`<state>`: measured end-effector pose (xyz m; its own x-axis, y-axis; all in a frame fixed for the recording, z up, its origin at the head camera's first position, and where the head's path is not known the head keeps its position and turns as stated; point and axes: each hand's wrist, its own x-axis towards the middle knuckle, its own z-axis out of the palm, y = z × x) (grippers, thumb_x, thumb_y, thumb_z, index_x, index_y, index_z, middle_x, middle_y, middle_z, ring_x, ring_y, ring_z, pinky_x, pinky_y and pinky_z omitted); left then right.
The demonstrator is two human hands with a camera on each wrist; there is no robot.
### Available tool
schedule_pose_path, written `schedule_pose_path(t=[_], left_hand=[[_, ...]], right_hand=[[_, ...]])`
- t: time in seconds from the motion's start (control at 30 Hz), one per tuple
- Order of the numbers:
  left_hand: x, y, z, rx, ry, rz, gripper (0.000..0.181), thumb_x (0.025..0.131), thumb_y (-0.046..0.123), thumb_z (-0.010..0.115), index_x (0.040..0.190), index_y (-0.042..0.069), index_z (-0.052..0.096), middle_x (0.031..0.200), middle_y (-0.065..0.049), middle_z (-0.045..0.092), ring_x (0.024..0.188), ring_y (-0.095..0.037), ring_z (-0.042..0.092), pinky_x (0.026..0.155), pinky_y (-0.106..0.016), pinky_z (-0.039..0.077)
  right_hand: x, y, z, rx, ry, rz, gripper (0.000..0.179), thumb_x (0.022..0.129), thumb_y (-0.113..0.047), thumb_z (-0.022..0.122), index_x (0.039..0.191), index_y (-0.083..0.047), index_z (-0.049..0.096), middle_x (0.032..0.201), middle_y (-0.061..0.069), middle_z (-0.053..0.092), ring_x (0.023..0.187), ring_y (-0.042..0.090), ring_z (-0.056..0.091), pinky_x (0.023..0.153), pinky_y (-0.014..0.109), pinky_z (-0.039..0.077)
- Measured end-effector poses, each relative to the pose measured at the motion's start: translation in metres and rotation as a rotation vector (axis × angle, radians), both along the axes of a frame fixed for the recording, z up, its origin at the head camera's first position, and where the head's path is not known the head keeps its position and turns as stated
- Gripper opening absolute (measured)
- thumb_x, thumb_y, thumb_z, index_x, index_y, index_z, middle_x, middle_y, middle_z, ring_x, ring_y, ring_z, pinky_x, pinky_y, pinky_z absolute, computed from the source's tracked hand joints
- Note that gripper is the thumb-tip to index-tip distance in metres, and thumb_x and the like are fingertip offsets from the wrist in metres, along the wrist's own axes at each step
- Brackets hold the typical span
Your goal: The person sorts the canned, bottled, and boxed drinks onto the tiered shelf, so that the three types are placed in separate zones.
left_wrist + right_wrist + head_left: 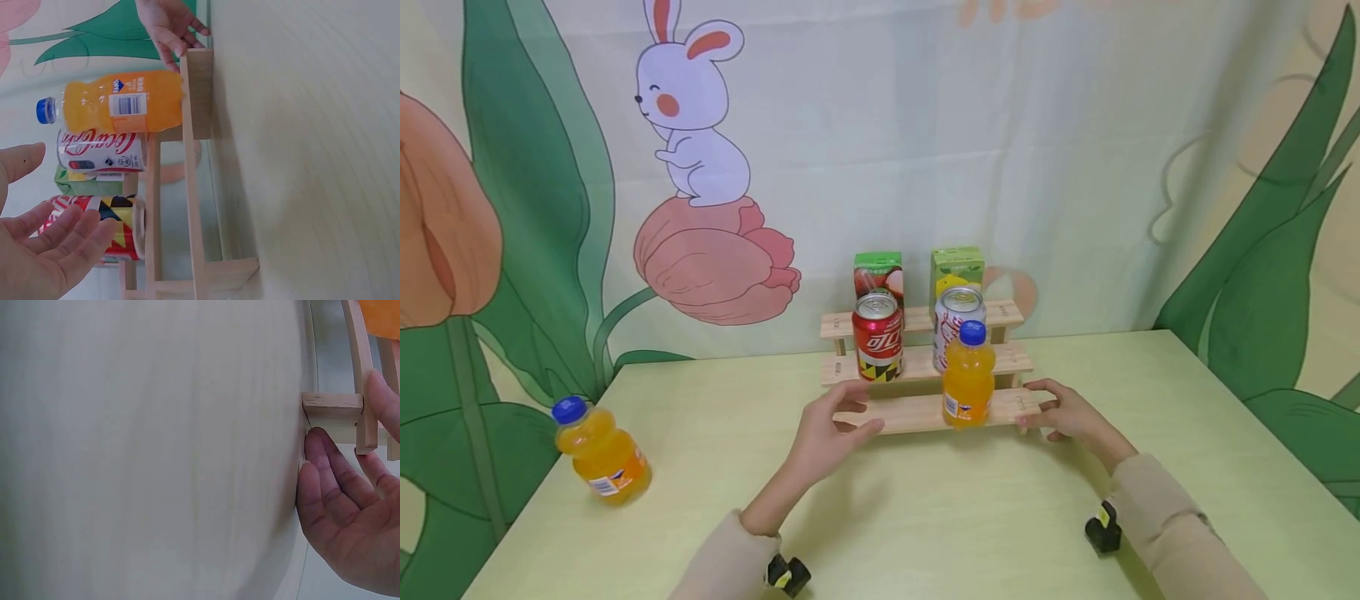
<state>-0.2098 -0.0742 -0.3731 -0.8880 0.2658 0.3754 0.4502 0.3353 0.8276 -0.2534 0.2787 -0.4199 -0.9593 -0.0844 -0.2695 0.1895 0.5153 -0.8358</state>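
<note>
A three-step wooden display rack (910, 410) stands on the table. My right hand (1071, 417) is at the right end of its lowest step, thumb on one side of the plank and index finger on the other, pinching it; the remaining fingers (319, 481) rest by the tabletop. My left hand (835, 433) hovers at the left end of that step, fingers loosely bent and apart from the thumb, holding nothing. A Fanta bottle (968, 387) stands upright on the lowest step, right of its middle. Behind it, the middle step carries a red Coca-Cola can (878, 342) and a white Coca-Cola can (100, 151).
On the top step are a green-topped drink carton (878, 262) and a light green carton (957, 262). Another orange drink bottle (602, 454) stands at the table's left side. A printed curtain (880, 125) hangs behind the table (940, 525).
</note>
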Motion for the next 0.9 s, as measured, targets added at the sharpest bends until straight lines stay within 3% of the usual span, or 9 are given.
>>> schedule_pose_path(t=[0.13, 0.33, 0.53, 0.9], left_hand=[[0.004, -0.008, 0.003, 0.002, 0.001, 0.02, 0.045, 0.075, 0.007, 0.073, 0.116, 0.002, 0.056, 0.1, -0.009, 0.062, 0.092, -0.028, 0.059, 0.069, -0.034, 0.054], [0.007, -0.023, 0.003, 0.017, -0.025, 0.058, 0.044, 0.075, 0.006, 0.073, 0.115, 0.002, 0.056, 0.103, -0.012, 0.061, 0.094, -0.026, 0.058, 0.069, -0.029, 0.053], [0.012, -0.039, 0.0, 0.023, -0.055, 0.113, 0.047, 0.074, 0.004, 0.074, 0.117, 0.002, 0.055, 0.106, -0.01, 0.061, 0.096, -0.026, 0.058, 0.071, -0.034, 0.053], [0.023, -0.068, -0.007, 0.02, 0.023, 0.107, 0.044, 0.073, 0.004, 0.074, 0.114, 0.002, 0.056, 0.102, -0.01, 0.061, 0.094, -0.026, 0.059, 0.069, -0.029, 0.054]], right_hand=[[0.0, 0.0, 0.0, 0.009, 0.002, 0.002, 0.077, 0.078, -0.029, 0.072, 0.136, -0.003, 0.03, 0.118, 0.026, 0.051, 0.078, 0.021, 0.052, 0.061, 0.029, 0.047], [0.002, -0.001, 0.002, 0.018, 0.005, 0.003, 0.077, 0.078, -0.03, 0.071, 0.136, -0.002, 0.03, 0.119, 0.027, 0.05, 0.08, 0.022, 0.052, 0.063, 0.03, 0.048], [0.002, -0.001, 0.002, 0.013, 0.006, 0.0, 0.077, 0.078, -0.031, 0.072, 0.136, -0.003, 0.03, 0.118, 0.026, 0.051, 0.082, 0.023, 0.053, 0.064, 0.03, 0.048], [0.001, 0.0, 0.0, 0.011, 0.01, -0.007, 0.076, 0.077, -0.031, 0.072, 0.135, -0.004, 0.032, 0.118, 0.025, 0.052, 0.083, 0.023, 0.053, 0.064, 0.03, 0.048]])
